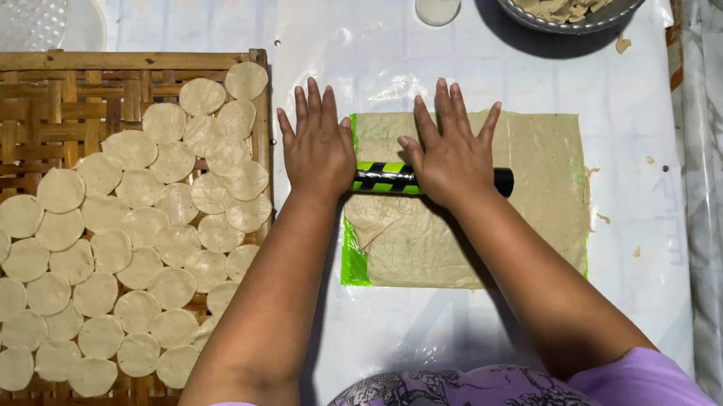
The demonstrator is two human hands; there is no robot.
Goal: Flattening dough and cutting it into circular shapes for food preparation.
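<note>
head view: both hands, left [317, 149] and right [450, 153], press flat on roller [395, 177].

Single view, head-worn camera: looks almost straight down from above the person's own chest onto the work surface, close range. Forearms enter from the bottom edge, left hand [317, 149] and right hand [453, 153] near centre frame. Far side of the table lies at the top edge, where a metal bowl [580, 21] is cropped. A woven bamboo tray [28, 95] runs off the left edge; no second view shares the scene
</note>
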